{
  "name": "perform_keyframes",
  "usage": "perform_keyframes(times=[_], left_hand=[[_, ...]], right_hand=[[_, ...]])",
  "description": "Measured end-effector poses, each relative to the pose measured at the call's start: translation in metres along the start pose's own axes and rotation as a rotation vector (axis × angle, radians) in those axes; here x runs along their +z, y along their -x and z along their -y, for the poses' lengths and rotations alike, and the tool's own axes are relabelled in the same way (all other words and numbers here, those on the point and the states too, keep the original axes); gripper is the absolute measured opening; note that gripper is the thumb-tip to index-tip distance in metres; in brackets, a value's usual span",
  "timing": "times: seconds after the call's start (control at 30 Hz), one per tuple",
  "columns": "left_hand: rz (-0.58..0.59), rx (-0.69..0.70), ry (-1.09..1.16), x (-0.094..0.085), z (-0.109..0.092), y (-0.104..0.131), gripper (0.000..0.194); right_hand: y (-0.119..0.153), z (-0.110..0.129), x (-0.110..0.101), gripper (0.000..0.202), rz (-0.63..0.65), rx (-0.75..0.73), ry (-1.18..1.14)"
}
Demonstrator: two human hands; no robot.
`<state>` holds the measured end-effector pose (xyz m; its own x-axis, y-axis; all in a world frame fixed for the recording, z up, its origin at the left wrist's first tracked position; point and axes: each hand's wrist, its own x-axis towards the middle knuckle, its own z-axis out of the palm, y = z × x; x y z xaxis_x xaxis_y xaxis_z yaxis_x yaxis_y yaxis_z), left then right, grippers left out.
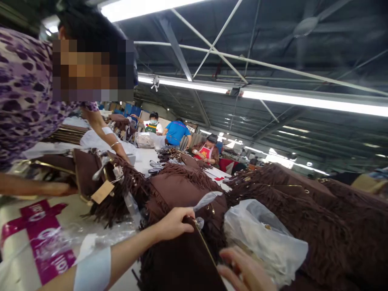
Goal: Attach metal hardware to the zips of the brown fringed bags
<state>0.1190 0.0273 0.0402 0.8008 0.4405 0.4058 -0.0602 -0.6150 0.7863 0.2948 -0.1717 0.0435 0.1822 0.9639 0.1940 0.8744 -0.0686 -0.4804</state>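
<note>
A dark brown fringed bag with a gold zipper edge lies in front of me at the bottom centre. My left hand grips its upper corner between thumb and fingers. At the right side of the bag, my right hand is slightly blurred, its fingers apart and curved near the zipper edge, with nothing visible in them. Just beyond my right hand sits a translucent white plastic bag with small items in it. Behind my left hand lies another brown fringed bag with a grey wrapped strap.
On the left a person in a purple patterned shirt leans over brown bags, one with a cardboard tag. Magenta printed tape runs along the white table. Piled fringed bags fill the right. Other people stand farther back.
</note>
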Motion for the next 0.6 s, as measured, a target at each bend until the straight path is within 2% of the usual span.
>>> perform_keyframes(times=[0.07, 0.13, 0.23, 0.3, 0.37, 0.43, 0.5, 0.6], left_hand=[[-0.001, 0.009, 0.048, 0.011, -0.008, 0.008, 0.013], [-0.018, 0.026, 0.072, 0.014, -0.021, 0.015, 0.015], [-0.045, 0.030, 0.094, 0.006, -0.037, 0.023, 0.016], [-0.039, 0.036, 0.127, 0.001, -0.044, 0.026, 0.018], [-0.022, 0.059, 0.153, -0.002, -0.048, 0.029, 0.022], [-0.031, 0.077, 0.136, -0.005, -0.049, 0.030, 0.023], [-0.067, 0.069, 0.127, -0.012, -0.046, 0.030, 0.020], [-0.156, 0.036, 0.183, -0.036, -0.034, 0.031, 0.013]], right_hand=[[-0.004, 0.005, 0.001, 0.043, -0.136, 0.011, -0.046], [-0.012, 0.020, 0.000, 0.050, -0.081, 0.043, -0.200], [-0.023, 0.044, -0.006, 0.033, 0.047, -0.007, -0.355], [-0.028, 0.058, -0.011, 0.022, 0.041, -0.089, -0.377], [-0.031, 0.069, -0.016, 0.020, 0.055, -0.138, -0.370], [-0.032, 0.075, -0.020, 0.020, 0.075, -0.167, -0.274], [-0.026, 0.069, -0.022, 0.023, 0.053, -0.186, -0.023], [0.003, 0.029, -0.022, 0.023, 0.016, -0.200, 0.382]])
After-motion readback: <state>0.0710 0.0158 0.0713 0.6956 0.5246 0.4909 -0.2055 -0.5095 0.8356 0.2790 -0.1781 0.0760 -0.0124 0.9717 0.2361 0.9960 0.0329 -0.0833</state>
